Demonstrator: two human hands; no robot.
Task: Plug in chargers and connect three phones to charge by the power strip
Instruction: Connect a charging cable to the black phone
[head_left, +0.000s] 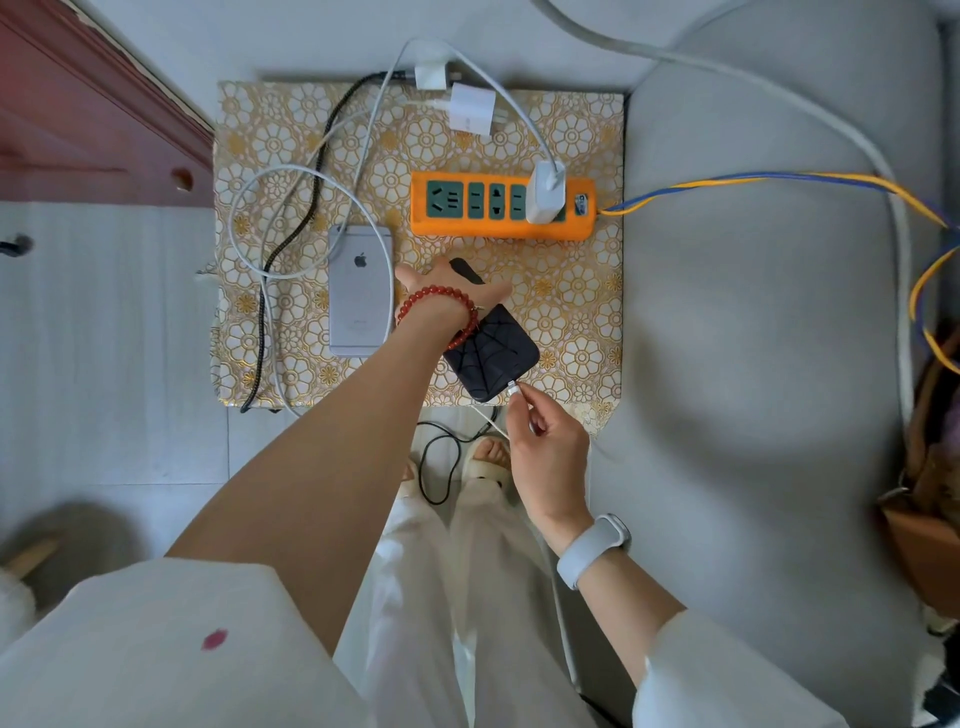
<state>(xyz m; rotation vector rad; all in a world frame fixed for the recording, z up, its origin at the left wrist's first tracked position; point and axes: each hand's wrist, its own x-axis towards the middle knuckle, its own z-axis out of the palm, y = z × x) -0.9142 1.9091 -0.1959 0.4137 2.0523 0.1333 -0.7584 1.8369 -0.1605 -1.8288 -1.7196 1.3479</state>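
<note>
The power strip (502, 208) is lying on the far right part of the cloth-covered table (582, 332), with one charger (545, 192) sitting in a socket at its right end and two more chargers (470, 109) lying beyond it at the table's far edge. Nearer than the strip and to its left, a phone (359, 291) is lying back up. Directly nearer than the strip, a second phone (491, 353) is lying under the left hand (452, 288), while the right hand (545, 452) is holding a cable plug (513, 387) at that phone's near end.

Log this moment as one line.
left hand: steadies black phone | right hand: connector at port | adapter in strip | two adapters loose
</note>
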